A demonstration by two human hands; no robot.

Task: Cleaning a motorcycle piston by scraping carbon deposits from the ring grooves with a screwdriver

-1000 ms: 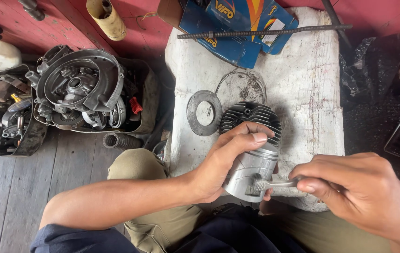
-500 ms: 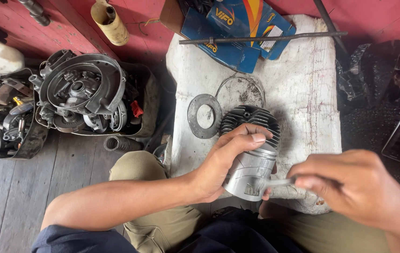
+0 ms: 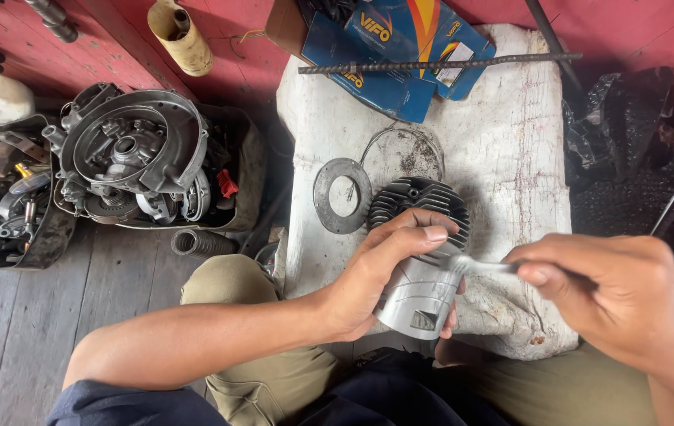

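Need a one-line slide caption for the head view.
Left hand grips a silver piston while right hand works a thin tool against it.

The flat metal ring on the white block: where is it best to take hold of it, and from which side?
The flat metal ring lies flat and alone on the white block, left of the finned cylinder. Probably best to pinch its band through the wide centre hole, one finger inside and one outside, coming from above on its left edge, which sits nearest the block's edge and away from both hands.

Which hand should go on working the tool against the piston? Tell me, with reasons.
Right. The right hand already pinches the thin metal tool, whose tip lies against the piston; the left hand is wrapped around the piston, steadying it beside the finned cylinder head.
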